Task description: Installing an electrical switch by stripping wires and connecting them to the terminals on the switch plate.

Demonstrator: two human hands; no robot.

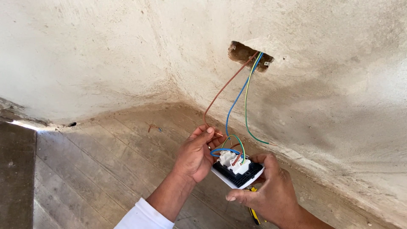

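My right hand point(265, 193) grips a white wall socket unit point(237, 169) with a black back frame, held back side up. A yellow-handled tool point(254, 214) is tucked under the same hand. My left hand point(196, 153) pinches the end of a brown wire point(220, 91) just left of the socket. Brown, blue point(237, 97) and green-yellow point(246, 112) wires hang out of a rough hole point(248, 54) in the plaster wall. Short blue and green wire loops sit on the socket's terminals. The green-yellow wire's bare tip hangs free to the right.
Rough plastered walls point(106, 51) meet in a corner at the left. A dusty wooden plank floor point(106, 169) lies below, with a small bit of debris point(154, 127) near the wall's foot. A dark opening with a strip of daylight point(21, 125) is at far left.
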